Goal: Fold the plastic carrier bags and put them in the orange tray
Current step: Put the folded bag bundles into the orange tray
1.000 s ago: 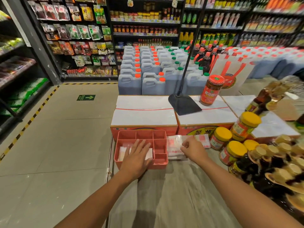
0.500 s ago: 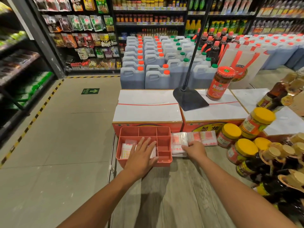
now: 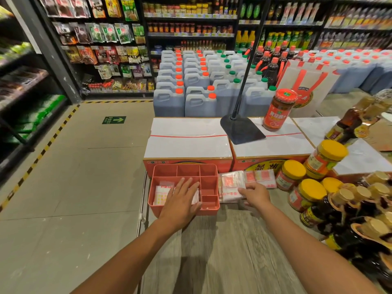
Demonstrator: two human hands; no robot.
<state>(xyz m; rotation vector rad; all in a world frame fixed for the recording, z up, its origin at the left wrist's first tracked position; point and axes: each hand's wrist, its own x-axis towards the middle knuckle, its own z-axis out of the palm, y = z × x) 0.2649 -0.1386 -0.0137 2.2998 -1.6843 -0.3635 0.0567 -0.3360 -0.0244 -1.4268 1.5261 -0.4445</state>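
Note:
An orange tray [image 3: 209, 209] with several compartments sits at the far left of the wooden table top. Folded white and red carrier bags [image 3: 162, 195] lie in its large front compartment. My left hand [image 3: 181, 201] lies flat over them with fingers straight and spread. Right of the tray is a stack of white plastic carrier bags [image 3: 230, 185] with red print. My right hand [image 3: 255, 195] rests on that stack's near right edge, fingers curled onto the top bag. More bags [image 3: 262, 177] extend to the right behind it.
Two white-topped cartons [image 3: 188, 143] stand just behind the tray. A black stand base [image 3: 241, 129] and a red jar [image 3: 277, 110] sit on them. Yellow-lidded jars [image 3: 307, 192] and dark bottles [image 3: 347, 211] crowd the right side. The table's left edge drops to the shop floor.
My right hand has slid left and nearer along the bag stack. My left hand stays pressed on the bags in the tray. The view has shifted slightly.

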